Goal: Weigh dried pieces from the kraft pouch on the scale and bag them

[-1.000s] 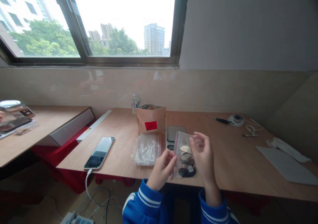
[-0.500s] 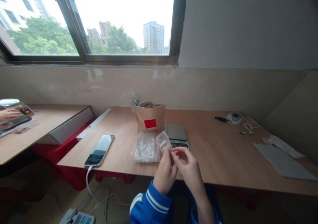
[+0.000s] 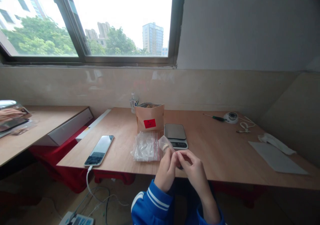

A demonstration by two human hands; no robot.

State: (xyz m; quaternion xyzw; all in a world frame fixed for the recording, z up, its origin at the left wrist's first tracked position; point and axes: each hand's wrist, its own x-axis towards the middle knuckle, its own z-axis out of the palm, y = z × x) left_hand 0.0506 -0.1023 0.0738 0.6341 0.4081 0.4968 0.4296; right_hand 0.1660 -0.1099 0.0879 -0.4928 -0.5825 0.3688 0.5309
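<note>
A small clear zip bag (image 3: 163, 142) with something pale inside is pinched between my two hands, just in front of the scale. My left hand (image 3: 165, 171) closes its thumb and fingers on the near end of the bag. Fingertips of my right hand (image 3: 193, 166) press together on the bag's edge, meeting the left fingers. To the left lies a pile of clear zip bags (image 3: 145, 147) with red seal lines. A digital scale (image 3: 175, 131) with a bare grey plate sits beyond my hands. Behind the pile stands an open brown paper pouch (image 3: 151, 113) with a red label; its contents show only faintly.
A phone (image 3: 99, 150) on a white cable lies at left. A clear bottle (image 3: 133, 102) stands behind the pouch. At right are a green-handled screwdriver (image 3: 218, 118), a dome camera (image 3: 231, 117) and a white sheet (image 3: 276, 156). Another person's hand (image 3: 11, 114) shows far left.
My hands have shifted slightly, with the fingertips drawn closer together along the bag's edge. The bag sits a little lower, showing more of the scale's display. The view has turned slightly right.
</note>
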